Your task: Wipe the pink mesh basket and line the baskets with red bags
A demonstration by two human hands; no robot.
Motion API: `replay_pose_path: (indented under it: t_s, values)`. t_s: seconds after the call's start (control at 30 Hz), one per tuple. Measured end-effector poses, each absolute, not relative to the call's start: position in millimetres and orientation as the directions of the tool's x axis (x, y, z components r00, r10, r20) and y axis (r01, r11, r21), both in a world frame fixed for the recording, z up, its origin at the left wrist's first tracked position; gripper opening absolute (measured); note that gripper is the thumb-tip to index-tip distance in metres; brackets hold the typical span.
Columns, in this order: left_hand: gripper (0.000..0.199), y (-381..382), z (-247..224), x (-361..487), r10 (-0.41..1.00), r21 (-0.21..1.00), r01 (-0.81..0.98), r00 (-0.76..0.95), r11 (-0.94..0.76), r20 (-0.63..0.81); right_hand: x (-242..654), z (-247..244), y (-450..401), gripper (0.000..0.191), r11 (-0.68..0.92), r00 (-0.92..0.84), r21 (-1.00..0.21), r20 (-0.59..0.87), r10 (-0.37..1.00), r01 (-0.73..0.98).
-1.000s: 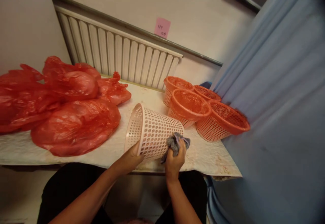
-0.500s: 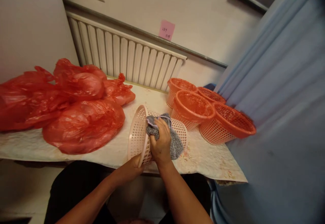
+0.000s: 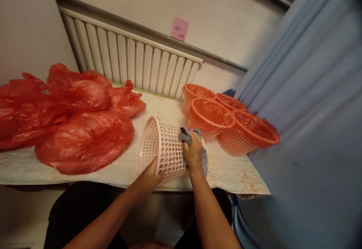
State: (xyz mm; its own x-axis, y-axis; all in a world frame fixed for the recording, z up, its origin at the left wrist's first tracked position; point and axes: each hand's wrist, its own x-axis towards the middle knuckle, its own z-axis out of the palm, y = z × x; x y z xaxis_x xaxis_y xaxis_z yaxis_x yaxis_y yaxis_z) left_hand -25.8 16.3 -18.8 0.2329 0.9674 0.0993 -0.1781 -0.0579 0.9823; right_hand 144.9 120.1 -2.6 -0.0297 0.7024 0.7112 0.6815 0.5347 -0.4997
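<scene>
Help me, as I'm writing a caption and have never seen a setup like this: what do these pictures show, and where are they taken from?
There is no machine here. A person works with bare hands, and all three pictures come from one camera worn on the head, looking forward and down.

In the current picture, the left hand holds a pale lattice basket by its rim. The basket is tipped on its side, its open end to the left. The right hand holds a grey cloth against its other end.

On the covered table, red plastic bags lie at the left. At the right stand four baskets with red plastic liners.
</scene>
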Motion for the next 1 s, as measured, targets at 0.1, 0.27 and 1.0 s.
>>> replay_pose_path:
  t_s: [0.1, 0.27, 1.0]
  values:
    - [0.064, 16, -23, -30, 0.974, 0.992, -0.053, 0.192, -0.11, 0.118, 176, -16, 132, 0.043, 0.39, 0.122, -0.549, 0.678, 0.725, 0.74]
    - [0.062, 16, -26, -33, 0.969, 0.989, -0.036, 0.198, -0.14, 0.145, 194, -56, 102, 0.047, 0.264, 0.439, -0.715, 0.633, 0.637, 0.647]
    - [0.053, 15, -53, -48, 0.894, 0.972, 0.065, 0.411, -0.226, 0.18, 81, 12, 71, 0.047, 0.753, -0.169, -0.418, 0.809, 0.563, 0.508]
